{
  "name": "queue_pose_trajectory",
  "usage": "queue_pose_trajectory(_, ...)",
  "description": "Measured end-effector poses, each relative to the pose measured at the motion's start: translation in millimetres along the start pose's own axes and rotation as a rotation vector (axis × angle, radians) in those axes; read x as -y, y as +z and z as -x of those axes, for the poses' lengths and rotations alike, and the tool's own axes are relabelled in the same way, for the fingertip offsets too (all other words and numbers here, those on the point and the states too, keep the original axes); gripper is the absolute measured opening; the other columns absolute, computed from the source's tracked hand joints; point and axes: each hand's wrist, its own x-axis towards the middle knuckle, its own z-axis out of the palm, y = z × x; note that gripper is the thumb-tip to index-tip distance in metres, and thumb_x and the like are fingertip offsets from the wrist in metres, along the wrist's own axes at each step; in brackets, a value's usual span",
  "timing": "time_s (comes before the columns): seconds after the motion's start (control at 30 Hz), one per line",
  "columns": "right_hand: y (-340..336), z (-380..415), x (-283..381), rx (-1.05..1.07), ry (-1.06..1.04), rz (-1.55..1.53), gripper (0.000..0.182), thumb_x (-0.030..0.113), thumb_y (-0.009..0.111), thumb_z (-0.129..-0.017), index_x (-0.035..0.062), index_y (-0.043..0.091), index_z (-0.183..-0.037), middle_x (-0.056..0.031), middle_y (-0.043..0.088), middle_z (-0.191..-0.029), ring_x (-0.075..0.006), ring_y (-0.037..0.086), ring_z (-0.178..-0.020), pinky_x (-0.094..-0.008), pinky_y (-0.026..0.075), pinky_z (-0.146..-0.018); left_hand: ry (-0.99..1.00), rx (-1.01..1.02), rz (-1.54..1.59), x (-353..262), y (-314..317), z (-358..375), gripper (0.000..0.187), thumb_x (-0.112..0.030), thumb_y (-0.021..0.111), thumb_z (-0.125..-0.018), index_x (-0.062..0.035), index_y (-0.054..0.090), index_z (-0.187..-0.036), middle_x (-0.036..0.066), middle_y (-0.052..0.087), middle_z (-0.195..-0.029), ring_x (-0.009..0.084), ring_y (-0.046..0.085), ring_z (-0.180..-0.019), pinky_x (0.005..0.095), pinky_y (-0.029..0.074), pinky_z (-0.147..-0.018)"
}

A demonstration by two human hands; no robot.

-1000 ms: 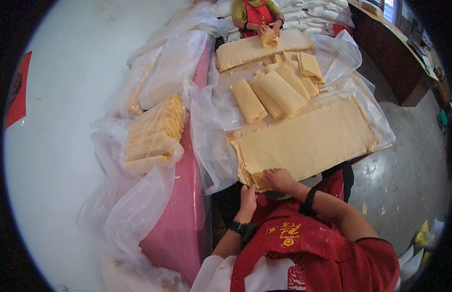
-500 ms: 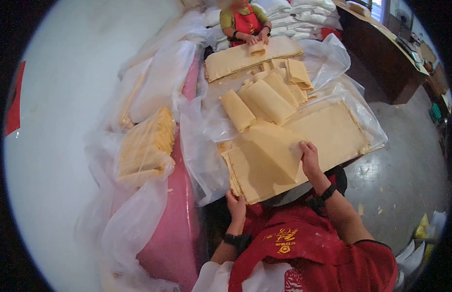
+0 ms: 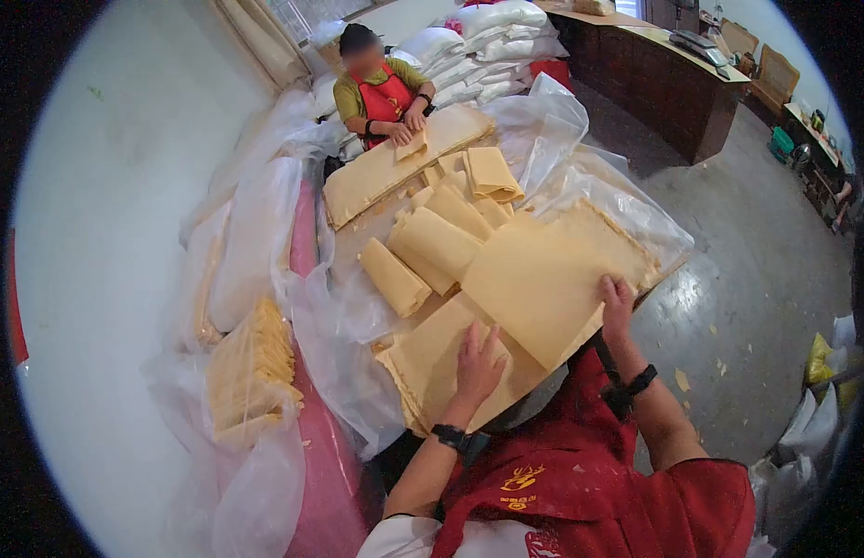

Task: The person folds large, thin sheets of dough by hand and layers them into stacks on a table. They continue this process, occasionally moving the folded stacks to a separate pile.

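Note:
A stack of thin tan sheets (image 3: 432,363), which look like tofu skin, lies along the near side of the table. On top, one tan sheet (image 3: 534,288) is folded over toward the right, its free edge slanting across the stack. My right hand (image 3: 617,302) pinches this sheet at its near right edge. Palm down over the left part of the stack, my left hand (image 3: 480,370) has its fingers spread and holds nothing. Just beyond lie several folded sheet bundles (image 3: 435,244) in a loose heap.
Across the table a co-worker (image 3: 383,98) folds a small piece on another long sheet stack (image 3: 357,191). Clear plastic film (image 3: 343,330) hangs around the table's edges. To the left, more sheets (image 3: 250,372) lie under plastic on a pink surface (image 3: 325,446). White sacks (image 3: 497,46) are piled behind.
My right hand has carried the lifted sheet to the right and laid it flatter. My left hand has moved from the stack's near left corner onto its top and opened. The view has shifted.

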Motion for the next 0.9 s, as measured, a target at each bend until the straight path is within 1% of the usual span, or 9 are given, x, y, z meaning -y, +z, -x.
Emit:
queue_pose_trajectory(0.17,-50,-37,-45,-0.316,0.453,0.241,0.019,0.022,0.056,-0.091,0.004,0.063,-0.093,0.0004,0.061,-0.081,-0.0115,0.057,-0.072,-0.0276,0.046,-0.062,-0.059,0.152,-0.091,4,43,-30,0.066,-0.029,0.065,-0.082,-0.0136,0.038,-0.14,0.024,0.029,-0.143,0.0426,0.027,-0.132,0.0513,0.025,-0.109)
queue_pose_trajectory(0.2,-85,-50,-102,-0.292,0.319,0.239,0.026,0.022,0.06,-0.085,-0.0018,0.061,-0.095,-0.0061,0.062,-0.082,-0.0165,0.057,-0.07,-0.032,0.047,-0.063,-0.061,0.155,-0.095,9,51,-33,0.066,-0.029,0.065,-0.082,-0.0136,0.038,-0.14,0.024,0.029,-0.143,0.0426,0.027,-0.132,0.0513,0.025,-0.109)
queue_pose_trajectory(0.4,-100,-55,-84,-0.212,0.326,0.385,0.03,0.019,0.059,-0.085,-0.0037,0.059,-0.104,-0.014,0.065,-0.094,-0.0216,0.061,-0.084,-0.032,0.048,-0.073,-0.154,0.037,-0.011,-15,62,-65,0.067,-0.033,0.066,-0.081,-0.0159,0.038,-0.139,0.02,0.026,-0.146,0.0389,0.021,-0.136,0.0538,0.022,-0.109)
queue_pose_trajectory(0.53,-86,-51,-65,-0.292,0.104,0.623,0.04,0.017,0.062,-0.082,-0.0025,0.053,-0.115,-0.0212,0.057,-0.119,-0.0304,0.057,-0.105,-0.0375,0.045,-0.09,0.111,0.137,-0.225,-26,78,-77,0.063,-0.035,0.062,-0.084,-0.0167,0.039,-0.139,0.02,0.022,-0.148,0.0391,0.017,-0.138,0.0577,0.019,-0.109)
queue_pose_trajectory(0.6,-42,-28,-12,-0.087,-0.343,1.272,0.054,0.016,0.066,-0.077,0.0009,0.046,-0.125,-0.0231,0.04,-0.139,-0.0378,0.04,-0.126,-0.0441,0.034,-0.104,0.123,0.153,-0.222,-26,88,-83,0.062,-0.036,0.061,-0.084,-0.0167,0.04,-0.138,0.02,0.021,-0.149,0.0384,0.016,-0.139,0.0592,0.017,-0.109)
queue_pose_trajectory(0.67,-15,6,-13,0.477,-0.274,1.096,0.061,0.023,0.068,-0.076,0.0036,0.044,-0.129,-0.02,0.033,-0.144,-0.0385,0.031,-0.132,-0.0499,0.026,-0.108,0.088,0.181,-0.214,-25,86,-87,0.062,-0.034,0.064,-0.082,-0.0145,0.041,-0.137,0.019,0.025,-0.148,0.0385,0.019,-0.137,0.0571,0.019,-0.109)
queue_pose_trajectory(0.7,-11,24,-35,0.809,-0.449,1.286,0.067,0.038,0.066,-0.078,0.0055,0.042,-0.132,-0.0186,0.035,-0.143,-0.0362,0.031,-0.133,-0.0521,0.026,-0.107,0.08,0.184,-0.227,-18,85,-88,0.062,-0.034,0.064,-0.082,-0.0145,0.041,-0.137,0.019,0.025,-0.148,0.0385,0.019,-0.137,0.0571,0.019,-0.109)
queue_pose_trajectory(0.77,6,53,-27,0.936,-0.378,1.248,0.074,0.055,0.062,-0.076,0.0116,0.043,-0.134,-0.0153,0.033,-0.145,-0.0329,0.027,-0.137,-0.0523,0.019,-0.109,0.083,0.115,-0.076,5,86,-101,0.064,-0.033,0.066,-0.079,-0.014,0.043,-0.135,0.018,0.029,-0.145,0.0354,0.022,-0.137,0.0538,0.02,-0.109)
queue_pose_trajectory(0.9,12,57,-18,0.899,-0.453,1.314,0.074,0.052,0.063,-0.076,0.0128,0.042,-0.135,-0.0152,0.032,-0.146,-0.0317,0.025,-0.138,-0.0513,0.016,-0.111,-0.053,0.128,0.092,48,55,-136,0.062,-0.028,0.066,-0.079,-0.0105,0.043,-0.134,0.018,0.047,-0.133,0.0352,0.039,-0.128,0.0435,0.032,-0.106)
